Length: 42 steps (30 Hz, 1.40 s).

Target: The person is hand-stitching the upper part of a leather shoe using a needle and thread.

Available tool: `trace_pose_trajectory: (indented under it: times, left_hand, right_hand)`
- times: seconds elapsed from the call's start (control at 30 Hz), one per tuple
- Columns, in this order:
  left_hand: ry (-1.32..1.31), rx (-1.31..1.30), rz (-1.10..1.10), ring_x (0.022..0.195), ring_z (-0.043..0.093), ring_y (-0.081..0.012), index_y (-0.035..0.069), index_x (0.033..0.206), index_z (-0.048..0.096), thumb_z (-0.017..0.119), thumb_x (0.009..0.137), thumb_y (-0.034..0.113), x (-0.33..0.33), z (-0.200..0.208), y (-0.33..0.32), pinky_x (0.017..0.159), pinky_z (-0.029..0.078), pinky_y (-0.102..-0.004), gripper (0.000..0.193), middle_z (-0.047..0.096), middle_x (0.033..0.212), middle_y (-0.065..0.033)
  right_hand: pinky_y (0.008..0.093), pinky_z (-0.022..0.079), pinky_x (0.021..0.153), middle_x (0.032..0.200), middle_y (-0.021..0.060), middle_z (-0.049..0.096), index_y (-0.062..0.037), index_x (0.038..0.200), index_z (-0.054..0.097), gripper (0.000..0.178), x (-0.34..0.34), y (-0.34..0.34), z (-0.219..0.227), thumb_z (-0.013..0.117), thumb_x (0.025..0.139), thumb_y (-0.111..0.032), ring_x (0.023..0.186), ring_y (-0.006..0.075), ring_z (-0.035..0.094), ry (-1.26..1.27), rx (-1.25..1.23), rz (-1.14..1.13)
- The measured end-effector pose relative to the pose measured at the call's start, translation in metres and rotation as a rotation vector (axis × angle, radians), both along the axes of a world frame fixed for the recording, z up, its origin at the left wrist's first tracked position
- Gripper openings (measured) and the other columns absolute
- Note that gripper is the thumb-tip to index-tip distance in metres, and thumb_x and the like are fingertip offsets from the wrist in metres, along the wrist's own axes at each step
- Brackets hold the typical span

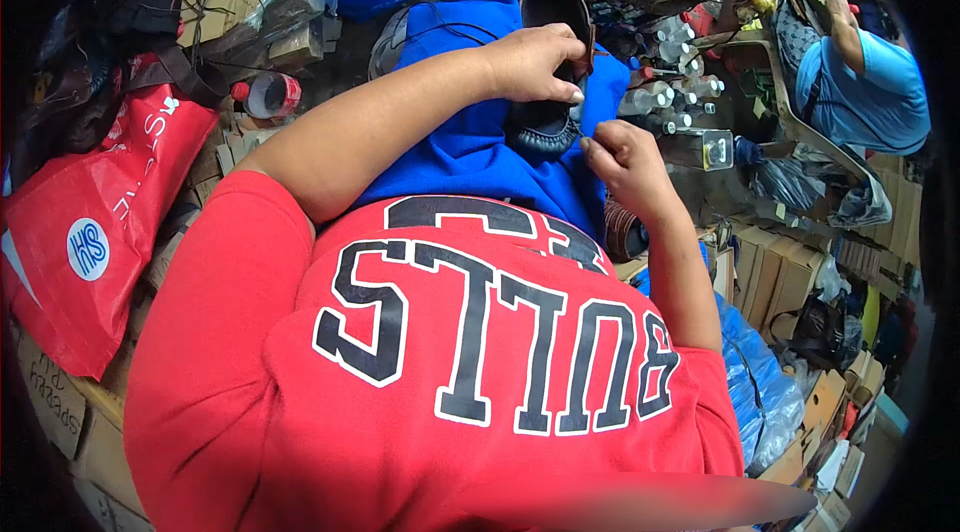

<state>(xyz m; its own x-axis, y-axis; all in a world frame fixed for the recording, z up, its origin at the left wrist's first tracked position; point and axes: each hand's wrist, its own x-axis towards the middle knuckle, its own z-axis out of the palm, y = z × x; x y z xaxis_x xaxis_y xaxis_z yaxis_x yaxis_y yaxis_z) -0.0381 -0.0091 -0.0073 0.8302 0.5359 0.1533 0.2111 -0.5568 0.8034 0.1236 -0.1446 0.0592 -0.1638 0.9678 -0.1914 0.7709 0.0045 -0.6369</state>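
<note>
A dark shoe with brown edging lies on the blue cloth over my lap, its opening pointing away from me. Pale stitches line the rim at its near end. My left hand reaches across from the left and grips the shoe's middle, thumb on top and fingers curled round the far side. Just right of the near end, my right hand is closed in a pinch. A thin thread seems to run from the shoe's edge into those fingertips; a needle or hook cannot be made out.
On the left are a red bag and a bottle with a red cap. Several clear bottles stand right of the shoe. Farther right sits another person in a blue shirt. Cardboard boxes and blue plastic line the right side.
</note>
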Motion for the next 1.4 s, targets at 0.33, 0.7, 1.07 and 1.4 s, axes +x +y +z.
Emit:
trace_pose_trajectory:
  times: [0.33,0.7,1.07,1.4]
  left_hand:
    - [0.057,-0.059,-0.232,0.106,0.056,-0.0271,0.007,0.102,0.066,0.072,0.077,0.026,-0.007,0.002,0.03,0.092,0.044,-0.0355,0.031,0.059,0.108,-0.0126]
    - [0.075,-0.258,-0.232,0.095,0.059,-0.0215,0.006,0.093,0.07,0.074,0.074,0.018,0.0,0.003,0.027,0.085,0.046,-0.0324,0.022,0.063,0.094,-0.0094]
    - [0.115,-0.251,-0.331,0.093,0.058,-0.0218,0.01,0.096,0.072,0.073,0.073,0.013,0.011,0.006,0.033,0.085,0.046,-0.0315,0.023,0.062,0.093,-0.0077]
    - [0.13,-0.227,-0.395,0.097,0.056,-0.0233,0.01,0.097,0.072,0.074,0.073,0.014,0.009,0.002,0.033,0.089,0.044,-0.0323,0.024,0.059,0.095,-0.0079]
  right_hand:
    - [0.028,0.04,0.058,0.068,0.0063,0.051,-0.0021,0.084,0.065,0.007,0.003,-0.018,0.016,0.066,0.083,-0.009,0.062,0.0146,0.05,0.173,0.094,-0.188]
    - [0.0368,0.048,0.066,0.078,0.0136,0.059,-0.0109,0.1,0.07,0.024,0.002,0.002,0.006,0.065,0.077,-0.006,0.071,0.0293,0.06,-0.128,0.109,-0.089]
    - [0.0349,0.046,0.063,0.075,0.011,0.056,-0.0086,0.095,0.07,0.019,0.001,0.015,0.018,0.066,0.077,-0.005,0.069,0.0259,0.058,-0.167,0.031,-0.057]
    - [0.0311,0.046,0.064,0.076,0.0078,0.056,-0.0075,0.092,0.07,0.017,0.026,0.031,-0.002,0.066,0.077,-0.002,0.069,0.02,0.056,0.045,-0.047,-0.001]
